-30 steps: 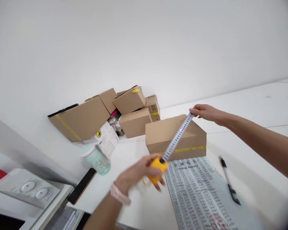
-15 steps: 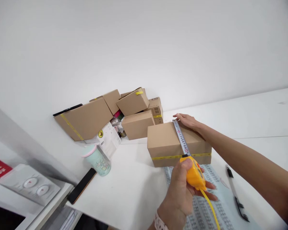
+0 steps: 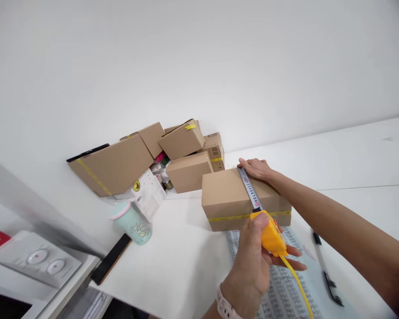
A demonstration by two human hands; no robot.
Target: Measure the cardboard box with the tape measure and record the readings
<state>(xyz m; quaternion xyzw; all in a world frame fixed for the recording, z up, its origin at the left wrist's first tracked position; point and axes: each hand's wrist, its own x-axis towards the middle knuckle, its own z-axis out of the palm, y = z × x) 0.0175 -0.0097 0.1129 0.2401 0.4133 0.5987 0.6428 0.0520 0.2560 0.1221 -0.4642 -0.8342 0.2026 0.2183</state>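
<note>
A cardboard box (image 3: 226, 195) with a yellow tape band lies on the white table. My left hand (image 3: 254, 254) is closed around a yellow tape measure (image 3: 271, 237) at the box's near edge. Its white blade (image 3: 249, 190) lies stretched across the box top. My right hand (image 3: 257, 169) presses the blade's end down at the box's far edge, fingers curled over it. A yellow wrist strap hangs from the tape measure case.
A printed sheet (image 3: 286, 283) lies under my left hand, with a black pen (image 3: 326, 272) to its right. Several cardboard boxes (image 3: 119, 164) are piled against the wall. A mint cup (image 3: 131, 221) and a black phone (image 3: 111, 259) sit at the left.
The blade went from hanging slanted in the air to lying flat across the box. My left hand carried the tape measure right to the near edge; my right hand came down onto the far edge.
</note>
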